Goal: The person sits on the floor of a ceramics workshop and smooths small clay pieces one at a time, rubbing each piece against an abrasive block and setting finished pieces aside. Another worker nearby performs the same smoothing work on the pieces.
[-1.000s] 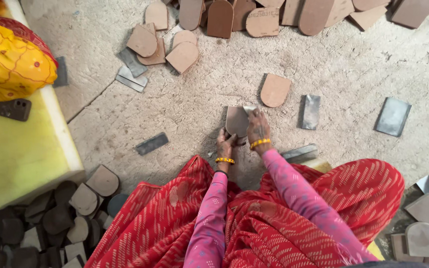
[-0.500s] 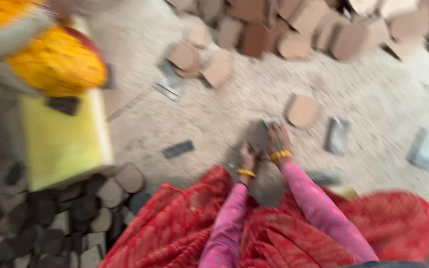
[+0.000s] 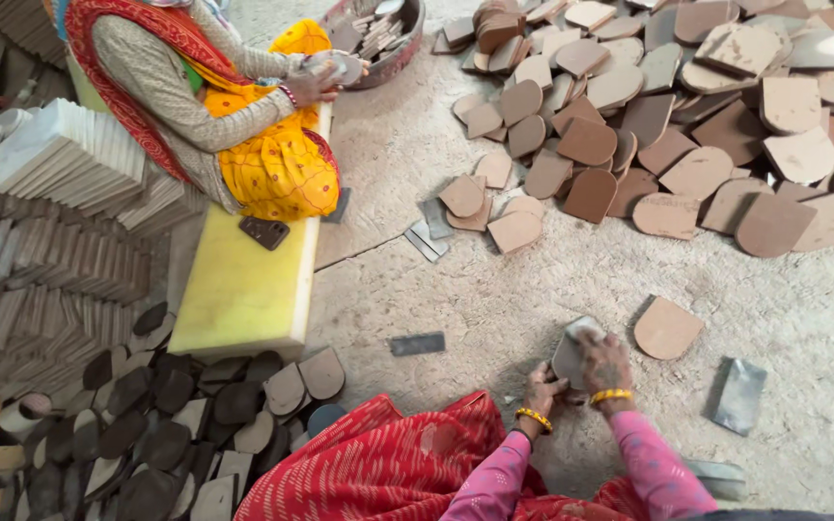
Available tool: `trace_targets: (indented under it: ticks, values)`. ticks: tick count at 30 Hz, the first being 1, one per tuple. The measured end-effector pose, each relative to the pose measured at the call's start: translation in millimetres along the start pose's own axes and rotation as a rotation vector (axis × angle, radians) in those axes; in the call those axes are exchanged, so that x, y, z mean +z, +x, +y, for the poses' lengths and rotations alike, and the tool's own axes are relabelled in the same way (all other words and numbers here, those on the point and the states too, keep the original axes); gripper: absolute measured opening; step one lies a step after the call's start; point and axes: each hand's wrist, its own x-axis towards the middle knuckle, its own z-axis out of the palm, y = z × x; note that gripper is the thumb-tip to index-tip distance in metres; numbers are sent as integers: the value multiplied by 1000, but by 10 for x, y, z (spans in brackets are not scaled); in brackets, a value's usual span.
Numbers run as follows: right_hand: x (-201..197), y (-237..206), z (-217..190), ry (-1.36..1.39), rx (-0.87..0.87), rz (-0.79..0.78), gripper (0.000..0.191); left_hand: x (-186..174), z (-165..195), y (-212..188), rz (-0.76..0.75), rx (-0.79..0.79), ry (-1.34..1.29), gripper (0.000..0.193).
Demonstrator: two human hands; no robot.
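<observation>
Both my hands hold one flat, arch-shaped grey piece (image 3: 571, 349) low in the view, just above the dusty floor. My left hand (image 3: 540, 388) grips its lower left edge. My right hand (image 3: 604, 363) lies over its right side, fingers pressed on the face. Each wrist wears a yellow bangle and a pink sleeve. A brown arch-shaped piece (image 3: 667, 327) lies on the floor just right of my hands.
A big heap of brown arch-shaped pieces (image 3: 687, 106) fills the top right. Dark pieces (image 3: 176, 425) pile up at bottom left beside a yellow foam pad (image 3: 243, 289). A seated person (image 3: 214, 106) works at top left near a basin (image 3: 383, 39). Grey sanding sheets (image 3: 738, 394) lie around.
The camera has tilted up, so the seated person and more of the heap now show. My hands stay on the same grey piece.
</observation>
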Motion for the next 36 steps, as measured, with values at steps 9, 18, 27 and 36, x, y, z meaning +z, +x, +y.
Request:
trace_targets:
  ticks: [9,18,27,36]
  values:
    - [-32,-44,-136,170,-89,186,52,-10,-48,-30,-32,28,-123,49]
    - [-8,-228,-103,257,-144,232,52,-13,-190,-19,11,-34,-57,42]
    - [-164,-131,-11,85,10,-50,69,-40,-273,-55,-21,-1,7,44]
    - [81,-198,121,275,-117,155,49,-172,-500,-128,-24,-129,-152,39]
